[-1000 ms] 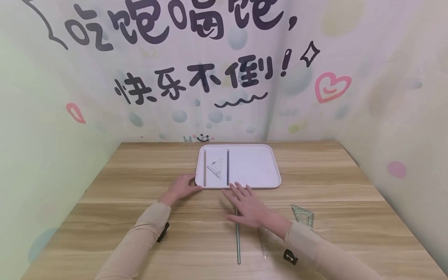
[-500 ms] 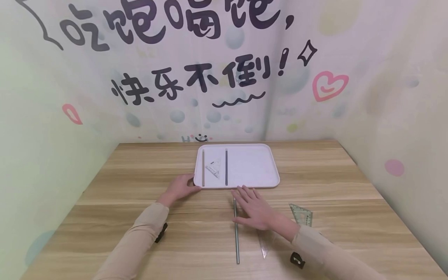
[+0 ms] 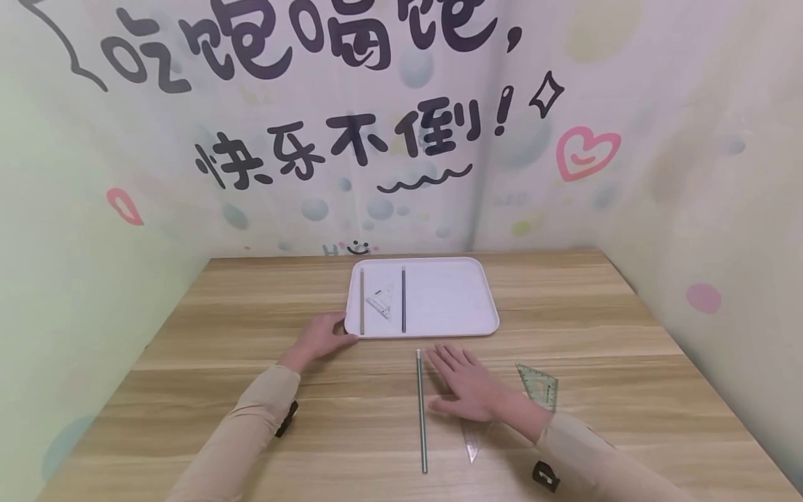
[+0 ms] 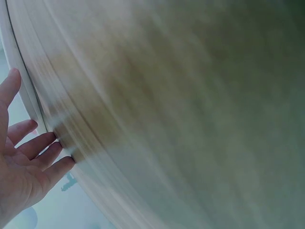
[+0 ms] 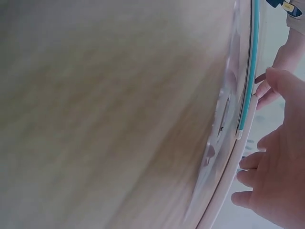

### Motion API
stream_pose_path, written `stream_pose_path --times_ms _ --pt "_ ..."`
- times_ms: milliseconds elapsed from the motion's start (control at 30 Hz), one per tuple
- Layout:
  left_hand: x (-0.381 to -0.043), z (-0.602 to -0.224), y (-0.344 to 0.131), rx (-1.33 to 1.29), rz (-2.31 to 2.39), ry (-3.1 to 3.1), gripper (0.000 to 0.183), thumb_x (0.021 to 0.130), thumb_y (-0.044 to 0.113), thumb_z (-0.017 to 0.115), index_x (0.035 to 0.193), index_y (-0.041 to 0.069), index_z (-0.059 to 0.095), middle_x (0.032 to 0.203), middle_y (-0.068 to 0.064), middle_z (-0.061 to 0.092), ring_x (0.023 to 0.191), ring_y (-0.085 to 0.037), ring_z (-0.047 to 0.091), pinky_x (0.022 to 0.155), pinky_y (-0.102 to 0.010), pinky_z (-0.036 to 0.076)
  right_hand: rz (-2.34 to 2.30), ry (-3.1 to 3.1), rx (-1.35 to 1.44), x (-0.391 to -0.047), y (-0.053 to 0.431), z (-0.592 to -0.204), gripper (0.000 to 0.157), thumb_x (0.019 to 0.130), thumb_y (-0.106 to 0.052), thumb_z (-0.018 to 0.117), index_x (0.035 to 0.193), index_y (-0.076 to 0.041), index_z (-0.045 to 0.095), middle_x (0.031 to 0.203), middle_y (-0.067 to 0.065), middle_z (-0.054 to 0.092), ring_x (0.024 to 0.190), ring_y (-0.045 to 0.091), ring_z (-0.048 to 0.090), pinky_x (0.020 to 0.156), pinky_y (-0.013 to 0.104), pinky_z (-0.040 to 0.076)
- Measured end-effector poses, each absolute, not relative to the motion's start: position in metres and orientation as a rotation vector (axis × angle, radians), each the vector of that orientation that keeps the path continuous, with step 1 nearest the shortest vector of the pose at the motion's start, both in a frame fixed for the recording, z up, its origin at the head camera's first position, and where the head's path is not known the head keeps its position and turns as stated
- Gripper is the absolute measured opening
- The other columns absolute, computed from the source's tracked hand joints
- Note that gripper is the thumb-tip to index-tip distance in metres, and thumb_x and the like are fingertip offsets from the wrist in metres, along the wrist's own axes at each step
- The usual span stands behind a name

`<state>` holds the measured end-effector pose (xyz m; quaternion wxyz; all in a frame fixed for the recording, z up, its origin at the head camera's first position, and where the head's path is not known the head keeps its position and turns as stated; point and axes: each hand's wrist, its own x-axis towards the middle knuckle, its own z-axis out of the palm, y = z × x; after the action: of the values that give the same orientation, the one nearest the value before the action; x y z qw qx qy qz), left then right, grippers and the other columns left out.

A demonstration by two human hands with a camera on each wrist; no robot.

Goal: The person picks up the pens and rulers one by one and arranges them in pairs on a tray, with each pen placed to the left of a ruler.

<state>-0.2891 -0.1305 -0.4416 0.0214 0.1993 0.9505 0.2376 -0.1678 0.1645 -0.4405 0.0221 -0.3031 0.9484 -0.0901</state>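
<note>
My left hand (image 3: 318, 336) touches the near left corner of a white tray (image 3: 452, 300), thumb at the front rim, fingers by the left side. In the left wrist view, the fingers of the left hand (image 4: 31, 162) look fairly straight. My right hand (image 3: 467, 383) is spread, just right of a green pencil (image 3: 422, 411) and apart from it. The pencil's white-tipped end points toward the tray. Partly hidden beneath the right hand is a clear set square (image 3: 471, 443). Right of that hand lies a greenish set square (image 3: 539, 385), partly covered by the wrist.
On the tray's left part lie a brown pencil (image 3: 362, 301), a small clear set square (image 3: 380, 305) and a dark pencil (image 3: 404, 300). All rest on a wooden table (image 3: 251, 293) against a printed wall cloth (image 3: 282, 223). Each wrist wears a small black device.
My right hand has drawn back and to the right, away from the tray's front rim, uncovering the green pencil's far end. The left hand stays at the tray corner. The head view has shifted slightly.
</note>
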Motion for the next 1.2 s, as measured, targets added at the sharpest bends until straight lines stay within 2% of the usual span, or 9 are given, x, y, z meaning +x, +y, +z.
stream_pose_path --times_ms 433,667,933,1200 --pt "-0.289 -0.443 -0.131 0.602 0.751 2.944 0.051 0.080 0.031 0.068 0.123 0.005 0.055 0.123 -0.014 0.056 0.116 -0.031 0.049 0.099 -0.044 0.038 -0.283 2.918 -0.876 -0.159 0.174 -0.439 0.092 0.081 -0.061 0.049 0.140 0.005 0.023 0.143 0.023 0.026 0.131 0.040 0.024 0.107 0.049 0.023" --pt "-0.289 -0.444 -0.132 0.605 0.751 2.946 0.052 0.080 0.031 0.068 0.123 0.005 0.055 0.123 -0.014 0.056 0.116 -0.031 0.049 0.099 -0.044 0.038 -0.311 2.952 -0.874 -0.157 0.179 -0.439 0.094 0.073 -0.060 0.059 0.137 0.004 0.032 0.137 0.023 0.036 0.126 0.038 0.035 0.100 0.049 0.035" --pt "-0.288 -0.443 -0.132 0.599 0.748 2.951 0.054 0.081 0.032 0.067 0.124 0.004 0.053 0.125 -0.016 0.054 0.118 -0.032 0.047 0.100 -0.045 0.037 -0.335 2.961 -0.890 -0.153 0.189 -0.440 0.088 0.066 -0.057 0.066 0.128 0.002 0.045 0.124 0.015 0.047 0.114 0.028 0.045 0.093 0.041 0.044" --pt "-0.288 -0.444 -0.132 0.621 0.754 2.956 0.052 0.081 0.031 0.068 0.123 0.004 0.055 0.123 -0.015 0.056 0.116 -0.032 0.049 0.098 -0.045 0.038 -0.443 2.916 -0.855 -0.144 0.199 -0.438 0.084 0.065 -0.052 0.071 0.125 0.001 0.049 0.121 0.009 0.048 0.112 0.023 0.046 0.093 0.041 0.044"
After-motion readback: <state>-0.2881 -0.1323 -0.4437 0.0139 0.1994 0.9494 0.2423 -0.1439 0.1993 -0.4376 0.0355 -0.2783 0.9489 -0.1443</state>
